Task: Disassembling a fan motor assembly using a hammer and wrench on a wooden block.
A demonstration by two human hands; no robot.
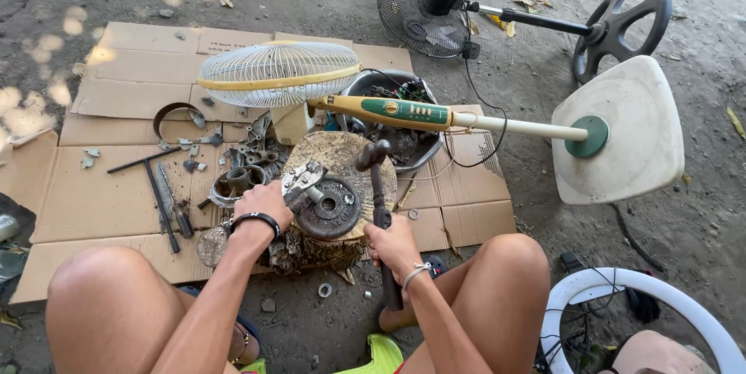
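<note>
Person crouched on bare ground, knees wide, working over a tree-stump block set at the edge of flattened cardboard. On the stump lies a round rusty metal disc with a centre hole. The left hand is closed around a grey metal part, fingers wrapped over it, pinning it against the disc's near-left edge. The right hand is clenched tight around the handle of a hammer; the head sits raised just above the stump's right side, angled toward the disc. Behind the stump: a dark basin of wires and scrap, a cream-and-green pedestal fan lying on its side with its pale grille to the left, a second dark fan farther back. Loose scrap, a T-handled tool and a metal ring lie on the cardboard. Risks, as I judge them: the holding fingers lie very near the strike zone, so a glancing blow could catch them; the disc rests loose on uneven wood and could skip or tip; chips could fly at bare legs and face; the stump itself looks crumbly at its base and may rock.
</note>
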